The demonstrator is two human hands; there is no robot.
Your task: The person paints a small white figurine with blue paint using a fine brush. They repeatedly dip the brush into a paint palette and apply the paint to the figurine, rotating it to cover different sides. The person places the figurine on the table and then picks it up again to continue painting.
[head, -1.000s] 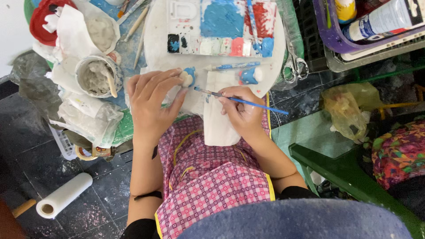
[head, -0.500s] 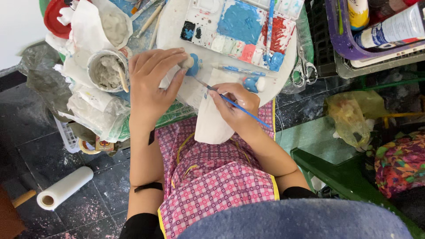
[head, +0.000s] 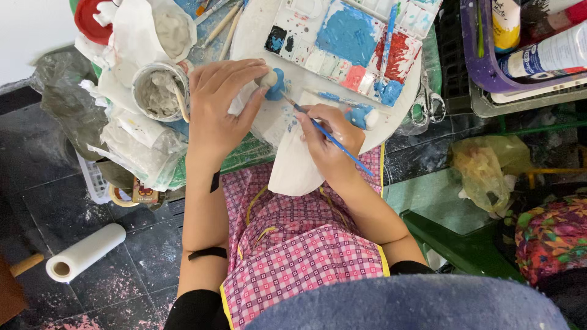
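The left hand pinches a small clay figure, partly blue, at its fingertips, while the right hand, closed on a thin blue brush, touches the tip beneath it. Painting looks under way; reloading from the palette beyond seems next.

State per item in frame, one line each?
left hand: gripping small figure, partly painted blue
right hand: holding blue-handled brush, tip at figure
paint palette: smeared blue and red
cup: holds grey paste, stick in it
paper roll: lying on floor
scissors: lying at the table's edge
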